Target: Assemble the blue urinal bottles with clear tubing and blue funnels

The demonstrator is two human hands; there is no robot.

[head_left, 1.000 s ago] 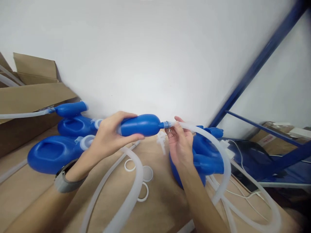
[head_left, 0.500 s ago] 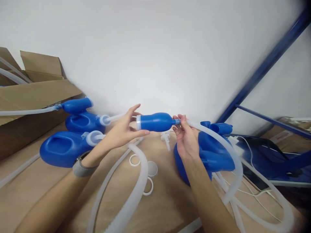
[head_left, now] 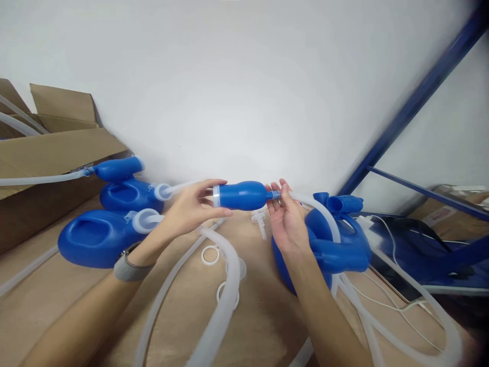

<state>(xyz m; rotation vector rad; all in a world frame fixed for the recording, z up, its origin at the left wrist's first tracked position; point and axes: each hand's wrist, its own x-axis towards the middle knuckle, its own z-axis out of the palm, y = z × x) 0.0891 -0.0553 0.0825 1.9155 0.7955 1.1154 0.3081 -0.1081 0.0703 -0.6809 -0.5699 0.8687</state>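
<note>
Pinching, in the head view, the pale tube (head_left: 323, 207) where it joins the blue bottle (head_left: 242, 195), the right grip (head_left: 288, 221) steadies the narrow end. The bottle lies roughly level between both grips; the left grip (head_left: 189, 206) curves around its collar (head_left: 216, 197), whether touching I can't tell. I'd judge this as handling the join; the next move calls for keeping bottle and tube aligned.
</note>
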